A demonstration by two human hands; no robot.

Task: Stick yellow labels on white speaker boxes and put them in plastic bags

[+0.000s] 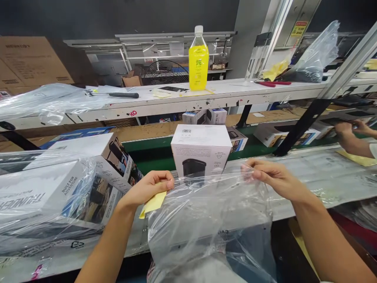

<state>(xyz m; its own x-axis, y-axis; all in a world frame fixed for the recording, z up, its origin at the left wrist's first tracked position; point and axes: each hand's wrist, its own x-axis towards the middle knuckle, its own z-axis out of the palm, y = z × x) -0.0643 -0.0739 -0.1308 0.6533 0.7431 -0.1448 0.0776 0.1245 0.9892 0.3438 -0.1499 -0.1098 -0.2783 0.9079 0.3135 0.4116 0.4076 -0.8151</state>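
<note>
A clear plastic bag (206,220) hangs spread between my two hands. My left hand (154,186) pinches its upper left edge, and a folded yellow paper (154,203) sticks out beneath those fingers. At the bag's upper right edge, my right hand (266,175) is closed on the film. Just beyond the bag stands a white box (202,137) with a black device pictured on its front. To the left, a white box (38,192) lies under clear plastic, with another white box (85,151) behind it.
A raised shelf (165,103) crosses ahead, bearing a yellow drink bottle (198,65), a black-handled tool (123,95) and red-handled pliers (272,83). More boxes (279,133) sit on the green belt (156,157). Another person's hands (347,131) are at the right.
</note>
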